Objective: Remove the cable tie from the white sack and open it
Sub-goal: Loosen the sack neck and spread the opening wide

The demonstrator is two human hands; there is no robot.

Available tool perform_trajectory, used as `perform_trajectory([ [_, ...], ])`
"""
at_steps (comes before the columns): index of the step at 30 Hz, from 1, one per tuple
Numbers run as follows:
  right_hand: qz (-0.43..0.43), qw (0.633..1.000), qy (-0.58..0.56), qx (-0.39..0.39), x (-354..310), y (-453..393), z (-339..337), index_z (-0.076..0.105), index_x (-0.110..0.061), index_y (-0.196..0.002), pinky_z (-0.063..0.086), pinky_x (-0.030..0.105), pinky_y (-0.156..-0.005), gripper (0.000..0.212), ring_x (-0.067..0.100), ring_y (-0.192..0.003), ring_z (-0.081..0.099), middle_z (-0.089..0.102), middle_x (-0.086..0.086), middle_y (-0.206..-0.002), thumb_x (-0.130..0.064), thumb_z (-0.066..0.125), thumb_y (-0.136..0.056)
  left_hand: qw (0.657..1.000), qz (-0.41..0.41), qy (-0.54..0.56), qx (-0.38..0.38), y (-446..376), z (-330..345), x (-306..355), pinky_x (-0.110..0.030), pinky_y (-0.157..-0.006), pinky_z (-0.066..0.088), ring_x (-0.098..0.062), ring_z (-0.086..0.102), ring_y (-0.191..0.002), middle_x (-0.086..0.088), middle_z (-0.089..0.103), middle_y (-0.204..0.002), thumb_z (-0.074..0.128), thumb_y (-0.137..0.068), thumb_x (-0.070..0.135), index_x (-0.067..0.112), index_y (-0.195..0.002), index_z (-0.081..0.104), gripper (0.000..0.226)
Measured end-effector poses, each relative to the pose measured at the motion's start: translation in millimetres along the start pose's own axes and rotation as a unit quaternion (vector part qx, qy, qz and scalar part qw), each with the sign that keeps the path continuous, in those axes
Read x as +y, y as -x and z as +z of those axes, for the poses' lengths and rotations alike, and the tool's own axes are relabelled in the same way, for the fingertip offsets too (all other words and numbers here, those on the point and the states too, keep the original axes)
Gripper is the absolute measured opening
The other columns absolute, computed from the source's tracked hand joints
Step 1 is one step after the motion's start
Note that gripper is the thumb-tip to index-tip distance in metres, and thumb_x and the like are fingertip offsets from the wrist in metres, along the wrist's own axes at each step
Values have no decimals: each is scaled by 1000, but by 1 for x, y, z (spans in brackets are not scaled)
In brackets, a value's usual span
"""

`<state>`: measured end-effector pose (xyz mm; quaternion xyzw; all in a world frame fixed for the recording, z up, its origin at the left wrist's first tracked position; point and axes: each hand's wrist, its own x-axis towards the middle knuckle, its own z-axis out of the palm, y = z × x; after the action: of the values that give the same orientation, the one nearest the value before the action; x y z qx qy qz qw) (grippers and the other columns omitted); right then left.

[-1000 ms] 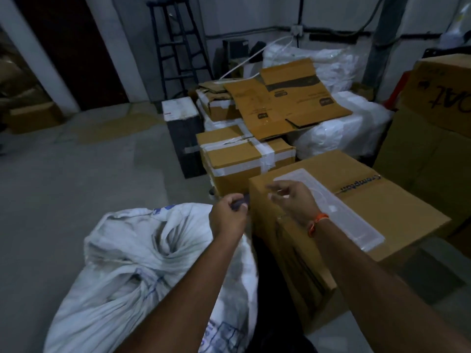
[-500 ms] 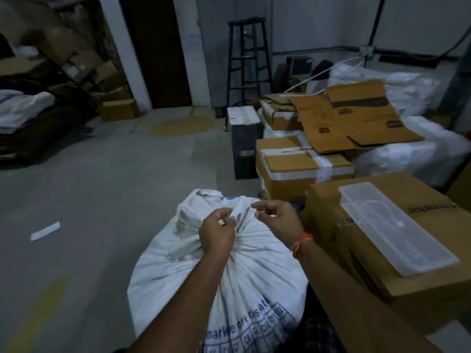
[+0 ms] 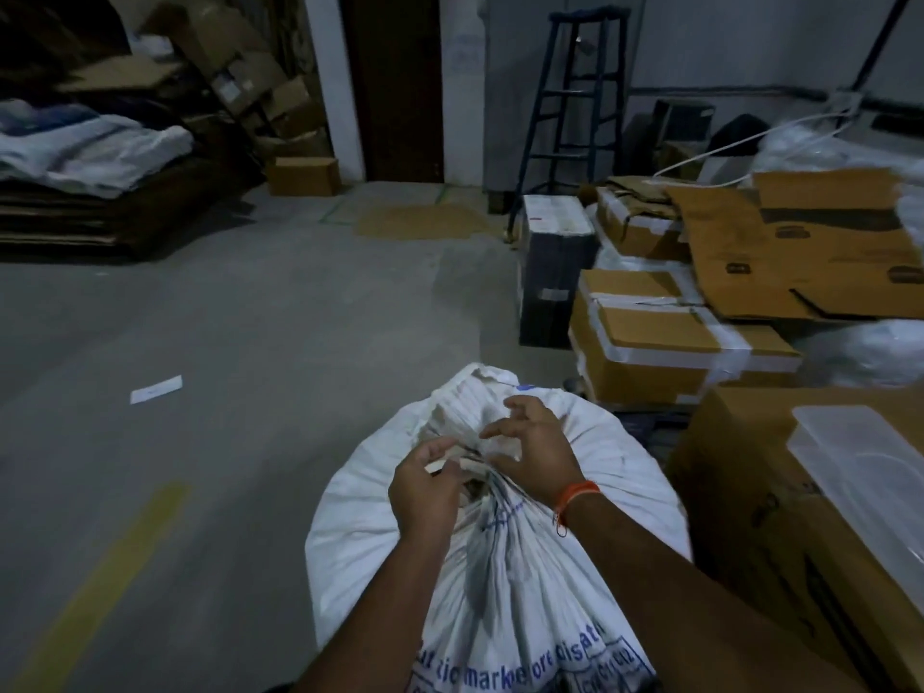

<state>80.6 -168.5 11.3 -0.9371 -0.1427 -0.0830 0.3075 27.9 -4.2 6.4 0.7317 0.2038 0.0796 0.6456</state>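
Observation:
The white sack (image 3: 500,592), printed in blue, stands on the floor right in front of me. Its gathered neck (image 3: 475,450) bunches up between my hands. My left hand (image 3: 425,490) pinches the folds on the neck's left side, with a pale strip at its fingertips. I cannot tell whether that strip is the cable tie. My right hand (image 3: 537,450), with an orange thread at the wrist, is held over the right side of the neck with fingers spread and curled, gripping nothing. The light is dim.
A large cardboard box (image 3: 750,517) with a clear plastic tray (image 3: 870,472) on top stands close on the right. Taped boxes (image 3: 650,347), flattened cardboard and a blue stepladder (image 3: 575,107) lie behind it. Bare concrete floor (image 3: 225,342) with a paper slip (image 3: 156,389) spreads left.
Both hands came off the box edge and down onto the sack's neck. My right fingers have since spread apart. The view has swung left toward the sack.

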Motion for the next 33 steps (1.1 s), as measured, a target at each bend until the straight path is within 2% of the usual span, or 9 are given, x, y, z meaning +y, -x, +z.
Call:
perform_trajectory([
  [4, 14, 999, 32, -23, 2, -23, 18, 76, -32, -111, 43, 40, -111, 35, 25, -129, 47, 44, 3, -147, -39, 80, -77, 998, -20, 55, -2, -18, -6, -18, -52, -91, 61, -22, 76, -96, 13, 78, -102, 68, -75, 23, 44, -97, 76, 31],
  [9, 1, 999, 19, 34, 21, -24, 26, 80, -14, -101, 51, 32, -98, 19, 29, -101, 67, 73, 11, -104, -8, 71, -84, 981, -85, 171, 19, -29, -9, -12, -37, -72, 60, -25, 77, -86, -8, 75, -106, 66, -94, 16, 29, -108, 69, 19],
  [12, 1, 996, -16, 82, 29, -5, 4, 81, -13, -96, 49, 23, -94, 18, 22, -94, 69, 75, 9, -99, -3, 74, -82, 967, -129, 218, -9, -22, -2, 12, -33, -68, 59, -34, 77, -91, -11, 72, -109, 65, -98, 29, 31, -120, 62, 22],
  [14, -12, 996, -22, 86, 33, -6, -2, 81, -15, -95, 56, 28, -86, 18, 17, -86, 69, 75, 4, -95, -4, 76, -81, 958, -167, 231, -30, -27, 1, 24, -31, -63, 61, -39, 76, -99, -17, 70, -113, 64, -98, 40, 34, -124, 59, 27],
  [19, -29, 995, -36, 83, 31, -4, -10, 81, -17, -95, 57, 29, -83, 19, 15, -82, 69, 76, 0, -93, -5, 77, -81, 960, -163, 218, -67, -43, 4, 57, -33, -61, 66, -35, 75, -98, -21, 70, -113, 61, -98, 48, 38, -107, 60, 14],
  [23, -45, 996, -39, 70, 32, 4, 2, 82, -16, -91, 57, 30, -79, 19, 15, -79, 69, 75, 0, -89, -3, 77, -79, 962, -172, 188, -101, -61, 9, 60, -30, -54, 62, -35, 74, -99, -18, 70, -117, 68, -97, 32, 18, -119, 65, 26],
  [27, -62, 996, -26, 61, 31, 4, 11, 81, -16, -86, 57, 29, -77, 16, 16, -76, 68, 74, 1, -85, -3, 76, -77, 960, -169, 209, -81, -66, 11, 55, -22, -53, 61, -26, 69, -75, -25, 70, -106, 69, -91, -4, -7, -122, 65, 31],
  [31, -59, 995, -53, 54, 29, 6, 6, 77, -20, -81, 53, 24, -74, 17, 12, -76, 65, 71, -3, -82, -5, 73, -73, 957, -157, 232, -72, -66, 14, 44, -15, -49, 55, -13, 66, -52, -17, 70, -82, 66, -89, -14, -6, -113, 67, 26],
  [33, -9, 989, -127, 82, 28, 6, 0, 70, -20, -76, 55, 27, -70, 18, 11, -75, 65, 70, -4, -79, -2, 67, -73, 958, -156, 231, -64, -65, 14, 33, -19, -53, 51, -17, 63, -58, -9, 71, -69, 66, -88, -15, -1, -112, 68, 28],
])
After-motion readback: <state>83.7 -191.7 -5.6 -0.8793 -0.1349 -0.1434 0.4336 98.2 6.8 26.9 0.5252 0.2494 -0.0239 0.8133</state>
